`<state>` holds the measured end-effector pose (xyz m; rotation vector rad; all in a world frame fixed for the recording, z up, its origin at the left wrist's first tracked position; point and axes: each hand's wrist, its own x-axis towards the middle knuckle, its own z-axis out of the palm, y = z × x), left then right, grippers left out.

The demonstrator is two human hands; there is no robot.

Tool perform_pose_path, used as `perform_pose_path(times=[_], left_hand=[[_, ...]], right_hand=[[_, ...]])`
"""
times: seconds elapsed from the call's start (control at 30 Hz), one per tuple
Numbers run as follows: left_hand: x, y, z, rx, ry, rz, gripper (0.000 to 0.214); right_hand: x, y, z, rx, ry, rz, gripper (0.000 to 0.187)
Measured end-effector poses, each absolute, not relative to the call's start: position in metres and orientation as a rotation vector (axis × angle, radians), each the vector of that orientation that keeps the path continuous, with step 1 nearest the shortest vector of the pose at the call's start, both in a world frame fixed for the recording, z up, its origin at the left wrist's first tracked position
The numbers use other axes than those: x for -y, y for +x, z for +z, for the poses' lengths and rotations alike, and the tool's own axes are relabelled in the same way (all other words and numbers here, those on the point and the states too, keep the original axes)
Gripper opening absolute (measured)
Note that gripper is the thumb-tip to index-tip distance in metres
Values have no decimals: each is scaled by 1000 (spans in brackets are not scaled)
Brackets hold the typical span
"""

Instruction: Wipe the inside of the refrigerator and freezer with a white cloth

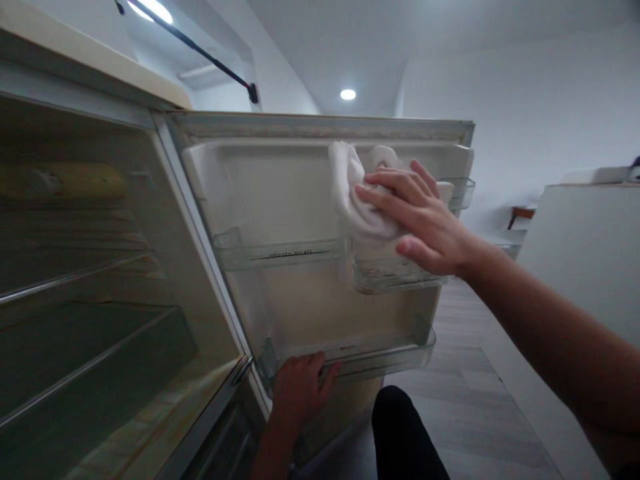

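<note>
An open fridge door (pixel 280 193) shows its white inner side, fitted with clear plastic shelves. With fingers stretched forward, my right hand (pixel 417 213) presses a white cloth (pixel 345 180) against the upper right of this panel. The cloth is bunched under the palm and hangs out to the left of the fingers. Below it is a small clear door shelf (pixel 395 283). Lower down, my left hand (pixel 300 387) grips the rim of the bottom door shelf (pixel 380 362) near its left end, fingers curled over the edge.
To the left is the fridge interior (pixel 75 267), with glass shelves and a green-tinted drawer (pixel 95 360). My black-clad knee (pixel 400 427) is under the door. A white cabinet (pixel 580 267) stands at the right, above a grey wood-look floor (pixel 475 387).
</note>
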<state>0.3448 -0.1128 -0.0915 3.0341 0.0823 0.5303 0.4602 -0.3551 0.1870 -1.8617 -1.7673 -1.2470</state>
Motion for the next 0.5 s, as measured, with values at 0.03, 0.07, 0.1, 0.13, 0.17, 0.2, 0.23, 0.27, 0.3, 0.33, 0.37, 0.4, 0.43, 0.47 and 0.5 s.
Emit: perform_pose_path(times=[0.03, 0.07, 0.1, 0.13, 0.17, 0.2, 0.23, 0.27, 0.3, 0.33, 0.37, 0.4, 0.43, 0.47, 0.5], left_hand=[[112, 344, -92, -82, 3031, 534, 45], [112, 344, -92, -82, 3028, 538, 44], [111, 343, -92, -81, 3028, 542, 44], [111, 342, -92, -78, 3029, 542, 44], [111, 341, -92, -74, 3031, 542, 44], [111, 340, -91, -68, 3033, 543, 44], [110, 340, -91, -65, 3034, 551, 44], [110, 339, -91, -60, 3035, 558, 43], [110, 339, -92, -54, 3036, 563, 42], [109, 339, -93, -48, 3039, 568, 42], [109, 339, -93, -40, 3041, 573, 42], [108, 339, -95, -31, 3041, 583, 41], [108, 340, -96, -20, 3039, 600, 41], [107, 340, -97, -11, 3035, 620, 41], [107, 341, -98, -6, 3031, 642, 41]], right_hand=[[358, 457, 186, 1825, -1907, -1216, 69], [360, 454, 186, 1856, -1939, -1180, 69], [363, 452, 188, 1858, -1968, -1155, 67], [365, 451, 191, 1826, -2008, -1154, 65], [365, 451, 194, 1763, -2069, -1186, 65], [364, 452, 197, 1676, -2148, -1246, 65], [362, 452, 200, 1570, -2242, -1325, 62], [358, 453, 202, 1454, -2340, -1400, 56], [352, 453, 203, 1349, -2430, -1458, 48], [345, 454, 203, 1259, -2500, -1505, 41], [336, 453, 203, 1190, -2549, -1544, 36], [327, 453, 202, 1140, -2574, -1581, 33], [318, 452, 201, 1105, -2579, -1620, 32], [310, 451, 199, 1078, -2572, -1658, 30], [302, 451, 197, 1050, -2559, -1692, 29]])
